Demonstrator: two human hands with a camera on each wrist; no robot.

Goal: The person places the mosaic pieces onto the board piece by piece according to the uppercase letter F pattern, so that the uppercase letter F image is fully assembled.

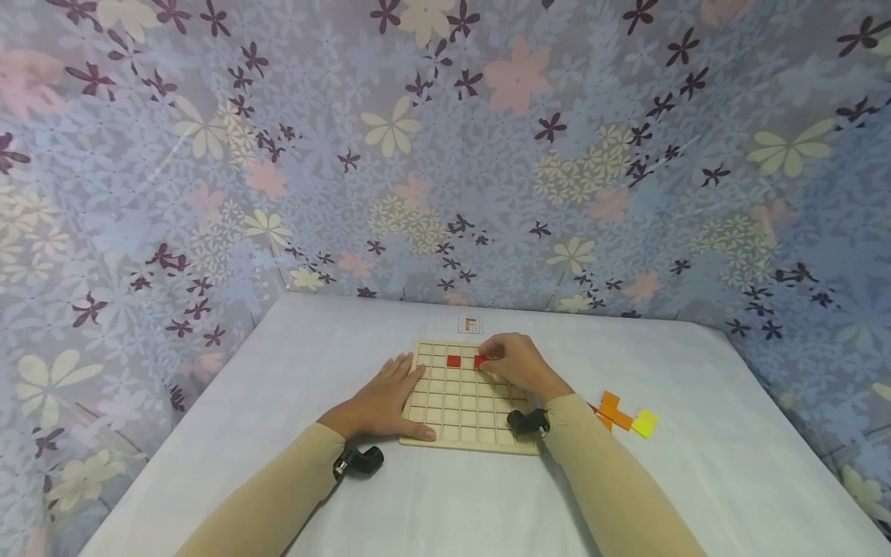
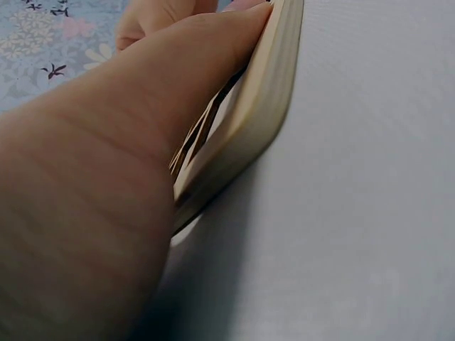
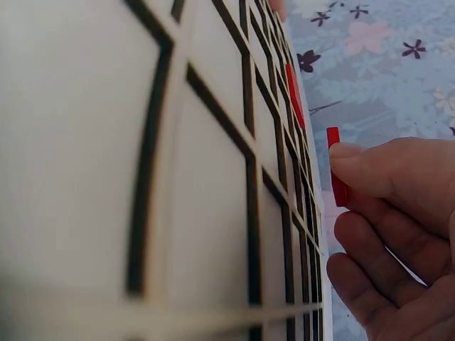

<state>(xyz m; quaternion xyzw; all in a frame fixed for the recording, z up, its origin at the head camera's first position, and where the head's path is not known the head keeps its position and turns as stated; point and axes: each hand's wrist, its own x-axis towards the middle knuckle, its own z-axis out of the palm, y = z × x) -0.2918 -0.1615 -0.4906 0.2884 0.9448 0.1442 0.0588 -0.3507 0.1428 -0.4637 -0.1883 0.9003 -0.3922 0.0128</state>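
Observation:
A wooden grid board (image 1: pixel 459 439) lies on the white-covered table, with one red square tile (image 1: pixel 454 361) in a cell of an upper row. My right hand (image 1: pixel 518 363) pinches another red tile (image 3: pixel 338 181) between thumb and fingers, over the board's upper part. In the right wrist view that tile stands on edge, apart from the grid. Along the board's left side rests my left hand (image 1: pixel 390 398), fingers spread and extended. Its thumb (image 2: pixel 213 46) lies on the near edge of the board in the left wrist view; most of its other fingers are hidden there.
Behind the board lies a small card (image 1: pixel 470 325) printed with a grid and coloured squares. Orange tiles (image 1: pixel 610 402), yellow tiles (image 1: pixel 645 422) and a bit of red lie right of my right forearm, which partly covers them. A flowered cloth (image 1: pixel 445 155) hangs beyond the table.

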